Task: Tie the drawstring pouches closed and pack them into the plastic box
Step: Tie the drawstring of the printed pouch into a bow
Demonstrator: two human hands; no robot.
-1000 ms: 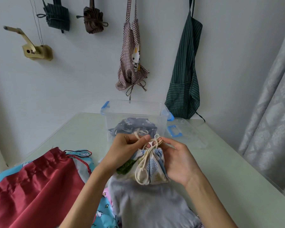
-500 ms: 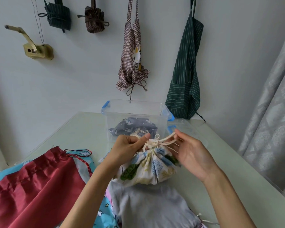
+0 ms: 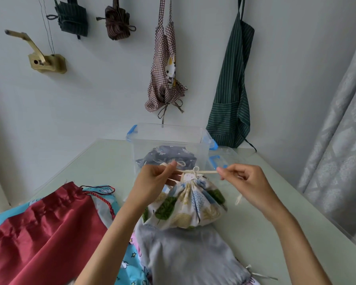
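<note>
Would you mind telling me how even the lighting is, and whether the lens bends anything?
Head view: soft, even daylight, only faint shadows under the leaf-print pouch; wide-angle bowing tilts the curtain and the table edges; both hands look sharp.

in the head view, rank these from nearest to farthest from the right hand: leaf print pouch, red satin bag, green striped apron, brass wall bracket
From the right hand:
1. leaf print pouch, just to its left on the table.
2. green striped apron, hanging on the wall above it.
3. red satin bag, lying far left on the table.
4. brass wall bracket, upper left on the wall.
</note>
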